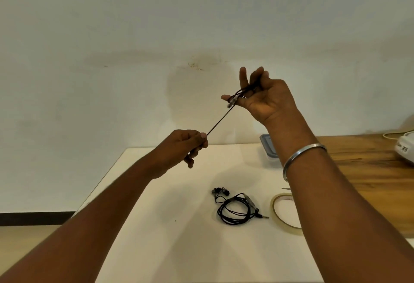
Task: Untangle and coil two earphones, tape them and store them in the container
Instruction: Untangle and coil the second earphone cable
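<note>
Halfway: thin black earphone cable point(220, 120) looped round the grip of the right hand point(266, 99), taut to the pinching left hand point(186, 146), above a white counter point(179, 238) with second black earphone point(235, 210) already coiled, clear tape roll point(274, 206) and lidded plastic container point(267, 148) seemingly unused.

Plain room, stained white wall point(201, 25), wooden desk point(369, 155)

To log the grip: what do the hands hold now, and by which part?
One earphone: the left hand pinches its taut cable; the right hand holds the coiled end, looped round its fingers.
</note>
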